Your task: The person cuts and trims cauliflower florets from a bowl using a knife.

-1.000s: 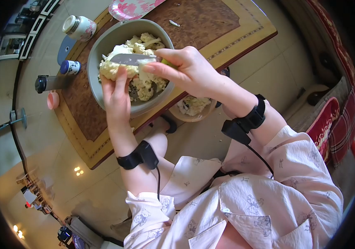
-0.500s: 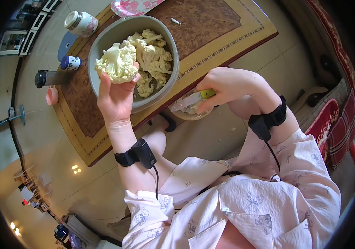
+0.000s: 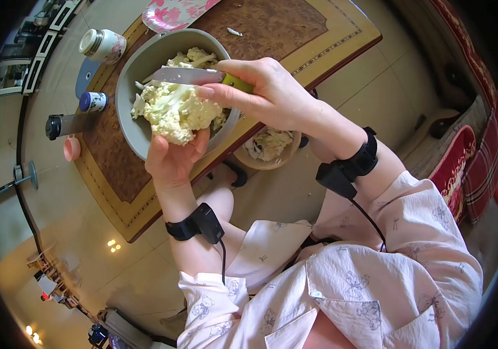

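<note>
My left hand (image 3: 174,160) cups a large piece of cauliflower (image 3: 179,113) from below, over the near side of a grey bowl (image 3: 125,99). My right hand (image 3: 260,93) is closed around the green handle of a knife (image 3: 188,75). Its blade points left and lies across the top of the held cauliflower, by the stem; whether it has cut in I cannot tell. Behind the blade, more cauliflower florets (image 3: 193,57) rest in the bowl, partly covered by the knife and my right hand.
The bowl stands on a wooden table (image 3: 272,26). Below the table edge is a bin (image 3: 266,163) with pale scraps. A floral jar (image 3: 103,45), a blue-lidded jar (image 3: 93,102), a dark-capped bottle (image 3: 65,126), a pink cup (image 3: 71,149) and a pink floral tray (image 3: 173,13) stand around.
My right hand has brought the knife from above the scrap bin up and left onto the cauliflower. My left hand has lowered slightly, still holding the piece. The view has shifted a little.
</note>
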Demonstrator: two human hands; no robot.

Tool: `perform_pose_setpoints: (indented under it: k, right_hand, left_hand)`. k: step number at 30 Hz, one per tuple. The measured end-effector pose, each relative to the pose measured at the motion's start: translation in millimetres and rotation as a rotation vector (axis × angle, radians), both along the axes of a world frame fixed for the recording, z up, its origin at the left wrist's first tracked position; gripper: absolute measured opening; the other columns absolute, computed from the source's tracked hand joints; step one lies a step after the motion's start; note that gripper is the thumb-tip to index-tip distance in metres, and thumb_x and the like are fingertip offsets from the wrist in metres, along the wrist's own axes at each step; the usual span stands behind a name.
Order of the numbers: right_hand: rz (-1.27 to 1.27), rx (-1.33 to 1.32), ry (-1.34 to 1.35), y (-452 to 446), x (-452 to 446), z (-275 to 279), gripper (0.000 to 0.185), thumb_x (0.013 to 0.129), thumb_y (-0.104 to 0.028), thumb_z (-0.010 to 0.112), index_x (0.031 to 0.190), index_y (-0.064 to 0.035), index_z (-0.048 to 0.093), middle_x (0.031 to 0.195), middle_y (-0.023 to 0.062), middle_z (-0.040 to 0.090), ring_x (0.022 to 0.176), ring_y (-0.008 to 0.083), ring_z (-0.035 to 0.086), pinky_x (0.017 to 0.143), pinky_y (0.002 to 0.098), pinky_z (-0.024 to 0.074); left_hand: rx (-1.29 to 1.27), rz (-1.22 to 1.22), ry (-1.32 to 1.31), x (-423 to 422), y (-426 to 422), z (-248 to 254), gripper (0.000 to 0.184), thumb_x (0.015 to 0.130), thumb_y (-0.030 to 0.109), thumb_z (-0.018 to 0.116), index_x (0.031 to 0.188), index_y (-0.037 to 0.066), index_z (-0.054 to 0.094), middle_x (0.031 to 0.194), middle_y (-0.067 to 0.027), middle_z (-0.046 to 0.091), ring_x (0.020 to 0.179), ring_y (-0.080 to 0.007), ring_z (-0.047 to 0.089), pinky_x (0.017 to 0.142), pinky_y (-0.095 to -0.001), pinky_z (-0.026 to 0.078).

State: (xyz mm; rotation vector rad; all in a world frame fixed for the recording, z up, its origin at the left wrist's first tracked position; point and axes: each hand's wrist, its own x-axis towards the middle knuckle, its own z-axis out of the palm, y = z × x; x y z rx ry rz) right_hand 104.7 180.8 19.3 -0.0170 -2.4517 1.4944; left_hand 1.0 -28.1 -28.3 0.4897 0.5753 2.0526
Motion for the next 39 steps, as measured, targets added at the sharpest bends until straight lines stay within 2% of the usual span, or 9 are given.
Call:
perform_pose_setpoints:
  k: [1,4,8,14,16,19,26,28,39]
  right_hand:
    - [-0.014,-0.019,0.009,-3,0,0,0.05,0.093,-0.053,0.062,0.084,-0.0041,0.066,0.055,0.0128,0.051,0.051,0.029,0.054,0.053,0.038,0.0432]
    - [0.006,-0.168,0.023,-7,-2,3,0.048,0.092,-0.051,0.064,0.081,-0.0043,0.064,0.056,0.0129,0.052,0.051,0.0293,0.055,0.053,0.0384,0.0436]
    - [0.02,-0.002,0.109,-7,-3,-2,0.044,0.091,-0.048,0.067,0.082,-0.0049,0.065,0.055,0.0127,0.052,0.051,0.03,0.055,0.052,0.0385,0.0437]
    - [-0.052,0.096,0.242,-12,-4,-4,0.04,0.088,-0.045,0.071,0.078,-0.0061,0.064,0.052,0.0105,0.053,0.049,0.0308,0.057,0.048,0.0383,0.0446]
    - [-0.122,0.181,0.269,-13,-5,-7,0.043,0.087,-0.045,0.072,0.073,-0.0069,0.06,0.052,0.0097,0.053,0.048,0.0301,0.058,0.045,0.0374,0.0442]
    - [-0.176,0.279,0.319,-15,-7,-12,0.044,0.086,-0.046,0.072,0.072,-0.0077,0.057,0.052,0.0087,0.054,0.048,0.0294,0.059,0.044,0.0372,0.044]
    - [-0.227,0.369,0.349,-24,-7,-9,0.041,0.087,-0.046,0.071,0.079,-0.0079,0.058,0.054,0.008,0.058,0.049,0.0296,0.06,0.044,0.0378,0.0459]
    - [-0.197,0.337,0.317,-25,-7,-8,0.041,0.089,-0.046,0.069,0.08,-0.0073,0.057,0.055,0.0092,0.059,0.05,0.0303,0.061,0.044,0.0389,0.0465]
    - [-0.067,0.22,0.187,-28,-10,-8,0.04,0.095,-0.044,0.061,0.085,-0.0046,0.059,0.057,0.0146,0.06,0.057,0.0367,0.062,0.052,0.0444,0.0491]
  left_hand:
    - [0.278,-0.228,-0.112,-4,0,-4,0.094,0.075,0.044,0.08,0.147,0.002,0.036,0.143,-0.0206,0.047,0.124,-0.0374,0.054,0.082,-0.0391,0.057]
    - [-0.171,0.159,-0.073,8,-16,6,0.098,0.071,0.046,0.08,0.147,0.002,0.036,0.141,-0.0219,0.048,0.124,-0.0385,0.054,0.09,-0.045,0.057]
    - [0.098,0.04,-0.266,8,-14,1,0.099,0.069,0.044,0.079,0.148,0.003,0.036,0.139,-0.0221,0.05,0.123,-0.0388,0.055,0.091,-0.0455,0.057]
    - [0.215,-0.142,-0.171,5,-10,4,0.101,0.066,0.045,0.079,0.147,0.002,0.036,0.138,-0.0225,0.05,0.122,-0.0367,0.056,0.086,-0.0434,0.059]
    - [-0.258,0.157,0.006,10,-13,13,0.103,0.064,0.045,0.078,0.147,0.0,0.035,0.136,-0.0222,0.051,0.12,-0.0343,0.058,0.076,-0.037,0.061]
    - [-0.306,0.191,0.03,14,-8,20,0.105,0.063,0.043,0.078,0.147,-0.001,0.033,0.136,-0.0214,0.051,0.118,-0.0327,0.059,0.068,-0.0332,0.061]
    - [-0.029,0.037,-0.031,8,-4,19,0.104,0.063,0.038,0.075,0.149,-0.001,0.029,0.135,-0.0208,0.052,0.11,-0.029,0.062,0.063,-0.0329,0.059]
    - [-0.204,0.178,0.005,18,0,32,0.098,0.066,0.035,0.078,0.145,-0.001,0.033,0.127,-0.0196,0.056,0.098,-0.027,0.062,0.052,-0.0307,0.047]
    - [-0.086,0.08,-0.161,6,-2,13,0.093,0.067,0.039,0.07,0.145,0.0,0.037,0.133,-0.0182,0.055,0.102,-0.0248,0.063,0.053,-0.0301,0.05]
